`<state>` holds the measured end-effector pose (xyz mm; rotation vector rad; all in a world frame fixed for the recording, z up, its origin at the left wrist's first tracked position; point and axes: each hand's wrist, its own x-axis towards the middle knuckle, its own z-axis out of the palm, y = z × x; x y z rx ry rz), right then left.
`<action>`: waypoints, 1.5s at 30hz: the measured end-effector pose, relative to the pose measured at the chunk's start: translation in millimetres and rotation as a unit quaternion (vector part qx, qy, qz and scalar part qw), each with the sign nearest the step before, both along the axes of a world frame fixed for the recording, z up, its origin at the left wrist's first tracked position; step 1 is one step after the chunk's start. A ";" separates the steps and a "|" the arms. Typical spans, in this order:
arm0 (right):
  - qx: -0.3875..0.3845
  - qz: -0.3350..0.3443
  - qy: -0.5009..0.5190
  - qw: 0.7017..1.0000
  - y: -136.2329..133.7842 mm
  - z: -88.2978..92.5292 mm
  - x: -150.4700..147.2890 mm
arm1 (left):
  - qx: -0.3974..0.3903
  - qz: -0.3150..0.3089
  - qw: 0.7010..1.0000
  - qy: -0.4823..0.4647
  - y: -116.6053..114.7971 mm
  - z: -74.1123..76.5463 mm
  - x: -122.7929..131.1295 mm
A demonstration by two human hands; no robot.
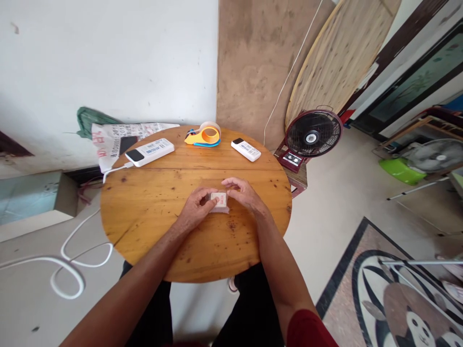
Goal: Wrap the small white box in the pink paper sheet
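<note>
A small whitish packet [220, 198] with red print lies near the middle of the round wooden table [152, 202]; its lower edge looks loose, like thin wrapping. My left hand [195, 207] grips it from the left, the thumb pressed across its top. To the right of the packet is my right hand [244, 193], its fingers curved and apart, with the fingertips close to the packet's right edge. Whether any of them touch it, I cannot tell. Nothing shows in the right hand.
Toward the back of the table stand an orange tape dispenser [204, 135] and a small white device [246, 150]. A larger white device [150, 152] with a white cable [117, 168] is at the back left. A dark red fan [313, 135] stands beyond the right edge.
</note>
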<state>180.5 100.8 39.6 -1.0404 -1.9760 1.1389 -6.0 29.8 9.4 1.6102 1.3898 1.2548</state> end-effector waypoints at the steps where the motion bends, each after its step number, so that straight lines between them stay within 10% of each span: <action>1: -0.007 0.002 0.002 1.000 0.1 -0.8 -0.7 | -0.001 -0.002 1.000 0.000 -0.1 -0.1 0.1; 45: 0.150 0.102 -0.033 0.983 -10.6 9.5 -3.6 | -0.057 -0.063 0.991 -0.104 0.0 7.6 2.9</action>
